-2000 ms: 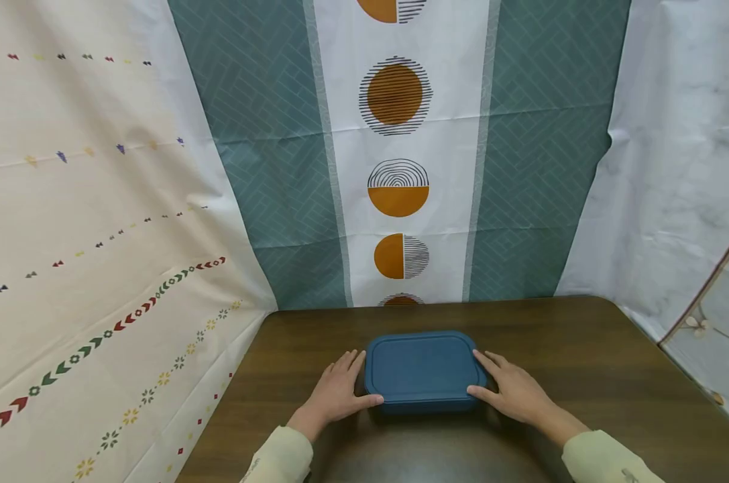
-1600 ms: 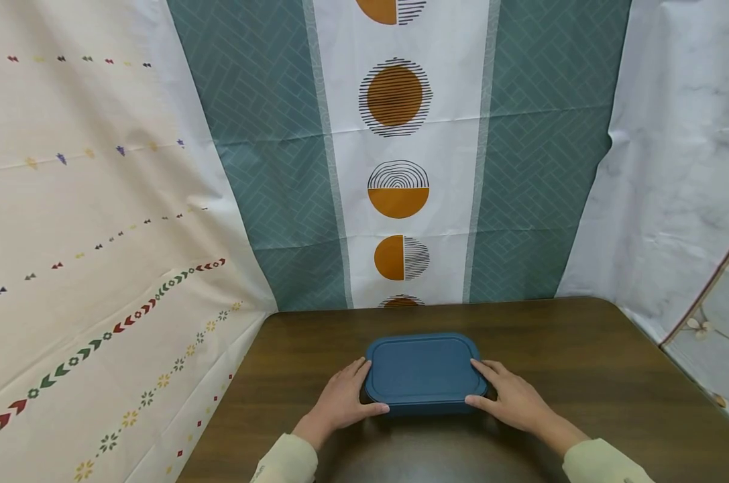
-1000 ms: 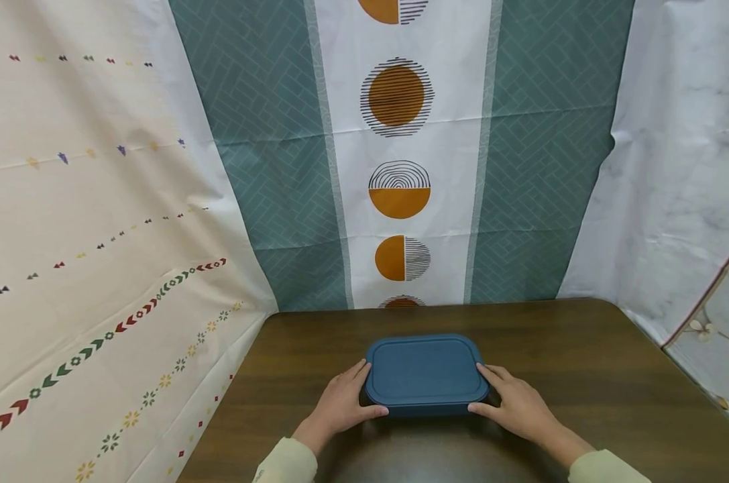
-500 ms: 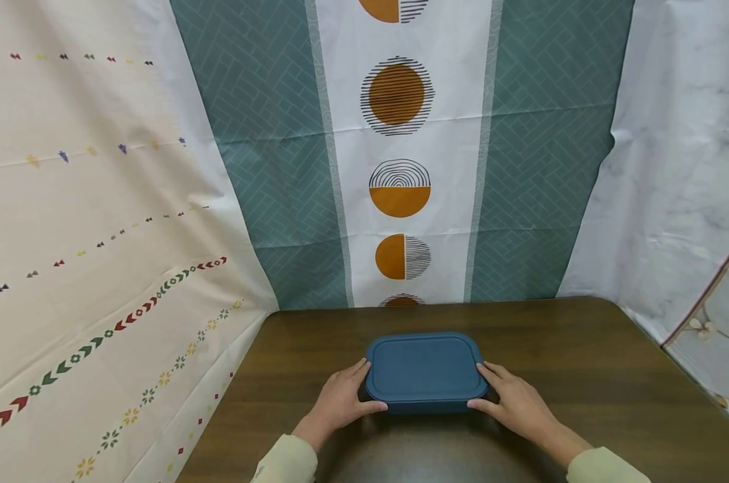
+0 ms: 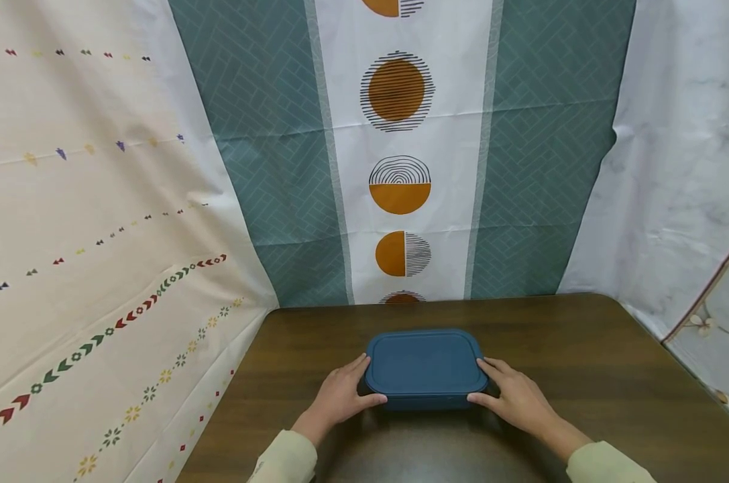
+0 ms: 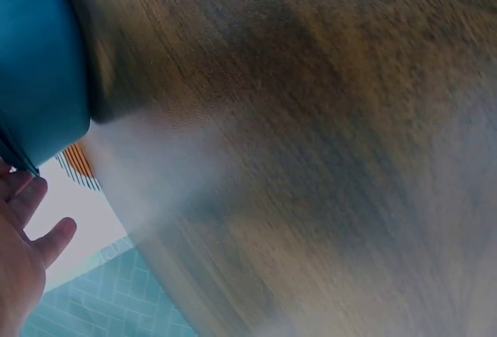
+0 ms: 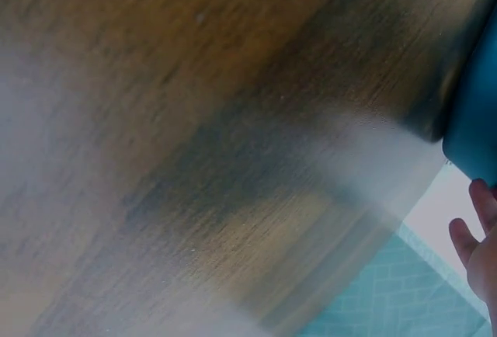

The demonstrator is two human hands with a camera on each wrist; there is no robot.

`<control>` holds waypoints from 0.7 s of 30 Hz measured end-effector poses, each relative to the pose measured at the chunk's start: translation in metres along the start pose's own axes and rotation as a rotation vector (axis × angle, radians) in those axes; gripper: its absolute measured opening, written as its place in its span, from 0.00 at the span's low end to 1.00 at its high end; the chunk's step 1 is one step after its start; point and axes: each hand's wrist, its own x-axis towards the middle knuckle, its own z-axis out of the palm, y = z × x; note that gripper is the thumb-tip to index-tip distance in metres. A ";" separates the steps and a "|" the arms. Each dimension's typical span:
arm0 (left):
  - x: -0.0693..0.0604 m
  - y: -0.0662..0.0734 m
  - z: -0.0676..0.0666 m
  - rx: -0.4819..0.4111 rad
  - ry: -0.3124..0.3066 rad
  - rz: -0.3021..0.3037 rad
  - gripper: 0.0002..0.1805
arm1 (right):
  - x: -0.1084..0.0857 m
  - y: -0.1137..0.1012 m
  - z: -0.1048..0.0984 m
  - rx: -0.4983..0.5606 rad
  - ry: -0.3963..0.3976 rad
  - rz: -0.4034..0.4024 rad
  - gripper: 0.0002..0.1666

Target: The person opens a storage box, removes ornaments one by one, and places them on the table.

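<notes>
A dark blue rectangular box with rounded corners and a flat lid (image 5: 426, 362) lies on the brown wooden table. At its left side is my left hand (image 5: 338, 396), fingertips at the lid's edge and thumb at the front left corner. My right hand (image 5: 521, 397) mirrors this on the right, fingertips touching the lid's edge and thumb at the front right corner. In the left wrist view the box (image 6: 39, 57) and part of the hand (image 6: 19, 255) show at the left. The right wrist view catches the box (image 7: 475, 112) and some fingers at its right border.
The wooden table (image 5: 557, 342) reaches back to a hanging cloth (image 5: 292, 201) with green bands and orange circles. A cream patterned cloth (image 5: 117, 221) hangs on the left, and a white marbled cloth (image 5: 678, 201) covers the right side.
Since two seconds ago my left fingertips have come slightly closer and down along the box's left edge, and the right fingertips have shifted slightly down its right edge. The box stays nearly in place.
</notes>
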 end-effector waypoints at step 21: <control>0.008 0.006 -0.024 -0.376 0.027 -0.066 0.51 | 0.019 -0.013 -0.023 0.111 0.007 0.076 0.51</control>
